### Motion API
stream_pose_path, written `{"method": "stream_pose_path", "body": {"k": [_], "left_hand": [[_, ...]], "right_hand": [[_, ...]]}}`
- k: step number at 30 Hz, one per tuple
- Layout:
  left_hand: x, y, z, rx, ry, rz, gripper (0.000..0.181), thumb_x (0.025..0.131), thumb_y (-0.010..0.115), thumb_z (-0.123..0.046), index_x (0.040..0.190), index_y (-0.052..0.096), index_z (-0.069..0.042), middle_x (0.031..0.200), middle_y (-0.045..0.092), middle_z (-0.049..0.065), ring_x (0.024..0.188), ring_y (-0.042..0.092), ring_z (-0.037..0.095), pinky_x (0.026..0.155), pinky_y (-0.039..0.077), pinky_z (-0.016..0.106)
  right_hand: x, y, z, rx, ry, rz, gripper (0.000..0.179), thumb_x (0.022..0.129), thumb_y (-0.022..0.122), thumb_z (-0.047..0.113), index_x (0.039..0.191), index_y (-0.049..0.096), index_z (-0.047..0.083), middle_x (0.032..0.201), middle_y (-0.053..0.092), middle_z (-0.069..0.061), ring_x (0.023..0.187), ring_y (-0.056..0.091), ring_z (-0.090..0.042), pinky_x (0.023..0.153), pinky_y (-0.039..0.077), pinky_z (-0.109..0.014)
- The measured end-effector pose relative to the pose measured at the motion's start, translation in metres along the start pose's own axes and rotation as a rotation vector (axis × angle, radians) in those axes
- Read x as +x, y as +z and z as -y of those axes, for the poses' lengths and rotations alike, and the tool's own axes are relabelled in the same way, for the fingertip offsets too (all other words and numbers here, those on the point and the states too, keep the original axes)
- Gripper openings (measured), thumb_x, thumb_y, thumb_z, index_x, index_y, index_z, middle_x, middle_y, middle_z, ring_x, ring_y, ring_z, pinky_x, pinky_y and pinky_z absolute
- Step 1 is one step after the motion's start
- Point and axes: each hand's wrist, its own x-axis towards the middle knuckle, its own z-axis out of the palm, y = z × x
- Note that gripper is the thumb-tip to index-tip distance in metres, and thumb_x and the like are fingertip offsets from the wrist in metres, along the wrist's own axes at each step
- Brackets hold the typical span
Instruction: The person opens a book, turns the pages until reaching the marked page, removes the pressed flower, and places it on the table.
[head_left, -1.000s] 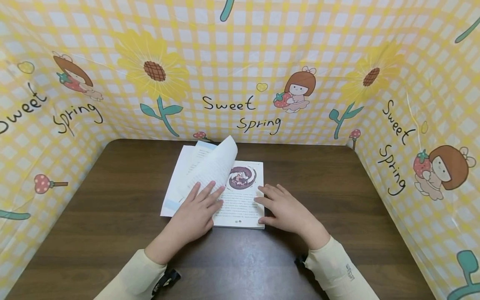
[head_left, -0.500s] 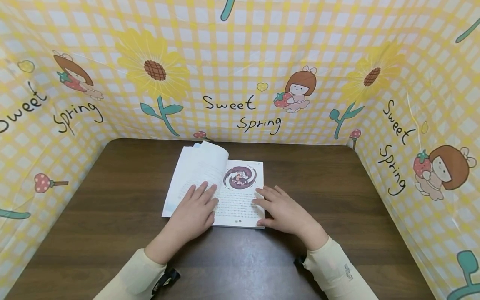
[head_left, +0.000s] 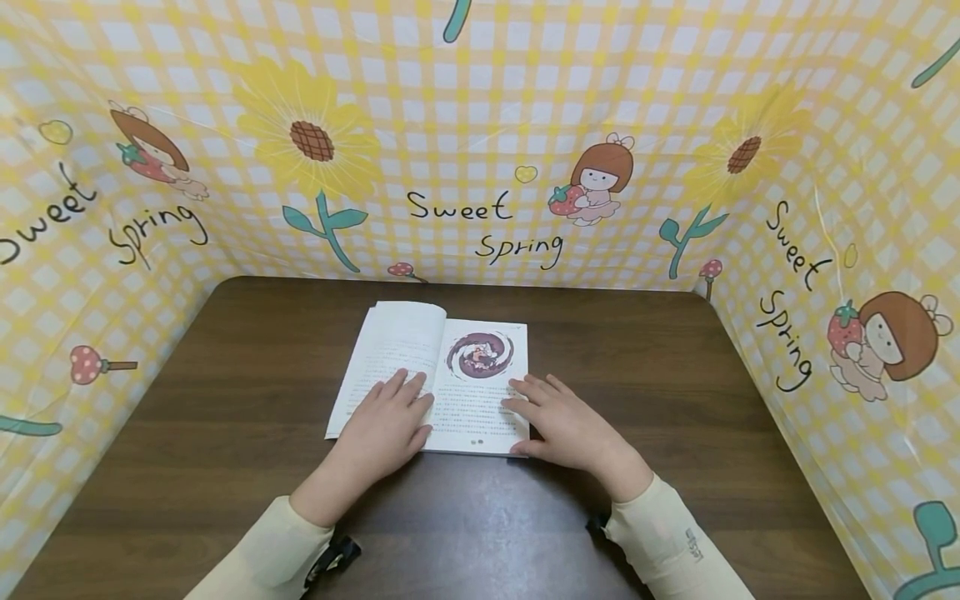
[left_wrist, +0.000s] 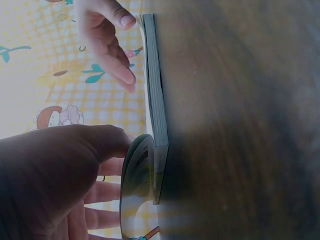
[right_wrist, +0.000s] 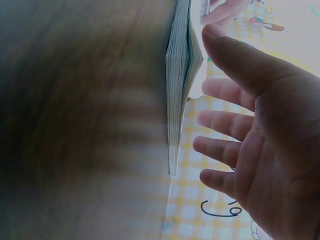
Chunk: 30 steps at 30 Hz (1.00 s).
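An open paperback book (head_left: 471,410) lies on the table, a purple swirl picture above printed text on its right page. My left hand (head_left: 384,427) rests with spread, straight fingers on the lower part of the left page (head_left: 405,329). In the left wrist view, the left-hand leaves bow in a curve under that hand's fingers (left_wrist: 102,192). My right hand (head_left: 576,432) is at the book's lower right edge, fingertips over the page margin and thumb near the corner. The right wrist view shows its fingers relaxed and spread beside the page block (right_wrist: 176,85).
The dark wooden table (head_left: 480,533) is bordered at the back and sides by a yellow checked cloth (head_left: 465,108) with printed flowers and lettering. A black strap (head_left: 332,564) shows at the left sleeve.
The lifted leaf has fallen over to the left and now lies flatter on the left side. My left hand has shifted slightly left and down; the right hand has edged slightly left.
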Motion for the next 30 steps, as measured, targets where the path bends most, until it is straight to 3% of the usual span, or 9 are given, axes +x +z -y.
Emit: {"method": "stream_pose_path", "body": {"k": [10,18,30], "left_hand": [[-0.0001,0.0003,-0.0007,-0.019,-0.025,0.035,0.048,0.095,0.069,-0.036,0.134,0.067,-0.009,0.148,0.056,0.017,0.140,0.048,0.043,0.108,0.044,0.061],[0.0001,0.0009,-0.0006,-0.030,-0.036,0.050,0.048,0.095,0.068,-0.037,0.135,0.066,-0.010,0.149,0.055,0.017,0.142,0.046,0.043,0.109,0.043,0.061],[0.0005,0.0017,-0.0013,-0.037,-0.051,0.061,0.048,0.096,0.068,-0.037,0.136,0.066,-0.010,0.150,0.055,0.017,0.142,0.046,0.043,0.109,0.043,0.061]], "right_hand": [[-0.0023,0.0033,0.0008,0.074,-0.009,0.067,0.086,0.088,0.069,0.063,0.157,0.043,0.019,0.167,0.032,-0.010,0.154,0.028,-0.038,0.123,0.019,-0.062],[-0.0022,0.0040,0.0033,0.073,0.029,0.127,0.082,0.090,0.069,0.061,0.156,0.046,0.018,0.167,0.032,-0.008,0.156,0.025,-0.034,0.124,0.016,-0.060],[-0.0023,0.0032,0.0024,0.087,0.028,0.126,0.078,0.092,0.068,0.058,0.155,0.047,0.019,0.167,0.033,-0.009,0.155,0.027,-0.034,0.124,0.017,-0.060]]}}
